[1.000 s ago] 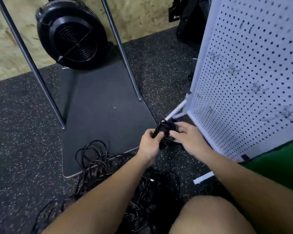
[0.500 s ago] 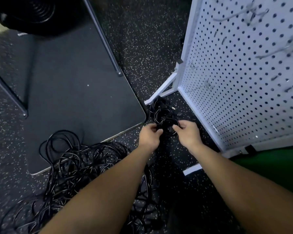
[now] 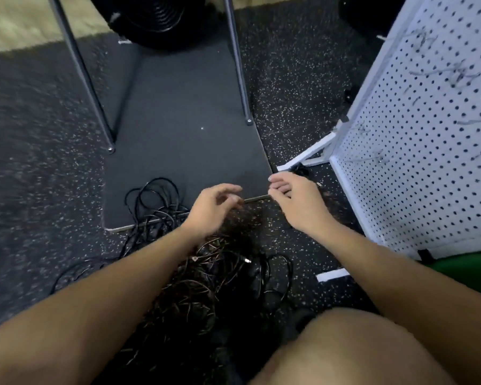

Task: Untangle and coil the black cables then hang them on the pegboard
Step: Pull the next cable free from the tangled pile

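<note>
Head view: left hand [image 3: 214, 202] and right hand [image 3: 292, 195] hover loosely spread, holding nothing; next, likely pick another strand from the tangled cables [image 3: 206, 270] to coil.

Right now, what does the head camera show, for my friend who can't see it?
Two bare hands, left hand and right hand, hover empty above a tangled pile of black cables on speckled floor. A white pegboard stands at right.
</note>
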{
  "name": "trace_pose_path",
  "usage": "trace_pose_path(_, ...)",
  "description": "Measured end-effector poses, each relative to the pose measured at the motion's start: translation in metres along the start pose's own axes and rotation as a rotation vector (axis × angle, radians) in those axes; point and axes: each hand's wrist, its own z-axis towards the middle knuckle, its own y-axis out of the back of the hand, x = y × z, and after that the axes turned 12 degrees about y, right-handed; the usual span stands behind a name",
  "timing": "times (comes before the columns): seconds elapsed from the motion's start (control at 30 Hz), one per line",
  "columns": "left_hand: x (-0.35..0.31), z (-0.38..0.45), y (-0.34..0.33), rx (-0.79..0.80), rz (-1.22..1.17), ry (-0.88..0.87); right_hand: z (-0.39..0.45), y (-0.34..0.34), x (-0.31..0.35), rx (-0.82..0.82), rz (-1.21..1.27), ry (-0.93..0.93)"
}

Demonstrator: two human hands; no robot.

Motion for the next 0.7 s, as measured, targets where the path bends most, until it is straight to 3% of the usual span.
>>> trace_pose_path(0.13,0.009,-0.046,0.090,-0.082,0.075,-0.033,0.042,-0.024,0.100,0.280,-0.021,0.152)
trace_pose_path(0.33,0.037,-0.099,0.191,-0.199,0.125,-0.071,0.075,-0.089,0.228,0.749,-0.438,0.408)
trace_pose_path(0.47,0.078,-0.118,0.217,-0.216,0.138,-0.024,0.069,-0.155,0.248,0.747,-0.471,0.335)
trace_pose_path(0.7,0.179,-0.124,0.217,-0.218,0.193,0.362,0.018,-0.253,0.186,0.631,-0.293,0.042)
